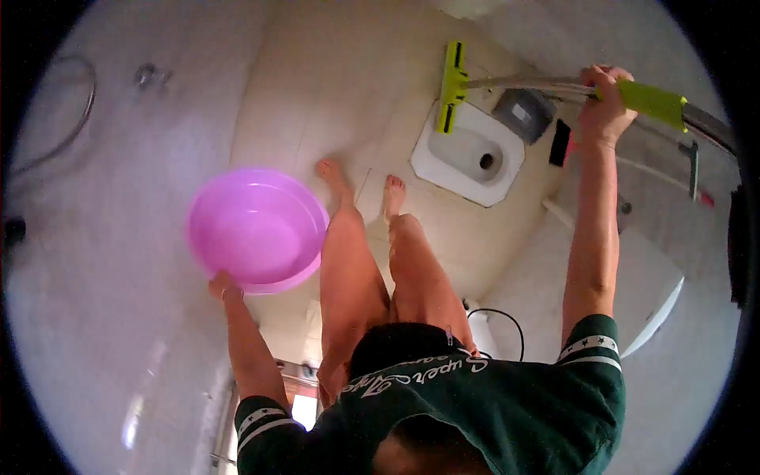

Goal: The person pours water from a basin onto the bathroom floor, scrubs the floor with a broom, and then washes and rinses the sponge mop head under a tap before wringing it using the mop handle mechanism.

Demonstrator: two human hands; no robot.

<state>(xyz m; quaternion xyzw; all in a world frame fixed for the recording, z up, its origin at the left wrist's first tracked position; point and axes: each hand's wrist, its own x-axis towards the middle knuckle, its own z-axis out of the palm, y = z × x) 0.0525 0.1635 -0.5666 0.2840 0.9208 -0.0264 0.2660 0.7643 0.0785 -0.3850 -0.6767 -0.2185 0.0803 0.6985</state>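
My left hand (222, 284) is closed on the near-left rim of a round pink basin (257, 229), which is held beside my left leg. The inside of the basin shows no objects; whether it holds water I cannot tell. Up at the right, my right hand (608, 107) is wrapped round the metal pole of a mop (526, 82), just by its lime-green sleeve (653, 104). The mop's narrow green head (454, 87) is at the far end of the pole, by the left edge of the squat toilet (469, 154). The underside of the mop head is hidden.
A grey bin (523, 115) stands behind the toilet, with a red-and-black brush (560, 142) near it. Further right, a green-headed tool (693, 170) leans by the wall. A white appliance (602, 277) is at my right. A shower hose (87, 111) hangs on the left wall.
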